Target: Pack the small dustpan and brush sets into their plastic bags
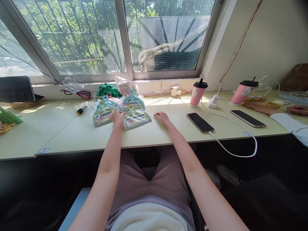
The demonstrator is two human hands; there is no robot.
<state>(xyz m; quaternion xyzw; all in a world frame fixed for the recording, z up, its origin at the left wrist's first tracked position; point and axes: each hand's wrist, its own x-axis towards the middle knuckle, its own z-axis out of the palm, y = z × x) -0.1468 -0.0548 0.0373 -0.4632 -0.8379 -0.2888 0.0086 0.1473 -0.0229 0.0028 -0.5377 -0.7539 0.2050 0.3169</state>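
Several small dustpan-and-brush sets in clear plastic bags lie in a loose group on the table, pale green and teal with grey bristles. My left hand rests between the left dustpan set and the front dustpan set, touching their wrapping. Its thumb and fingers are spread apart, with no firm grip visible. Behind these sits another bagged dustpan set. To the right of the group, my right hand lies on the tabletop, fingers loosely bent and apart, holding nothing.
Green crumpled plastic and a clear bag lie by the window sill. A yellow-black screwdriver handle is at left. Rightward are a pink cup, a charging phone, a white cable, a second phone and another person's hand.
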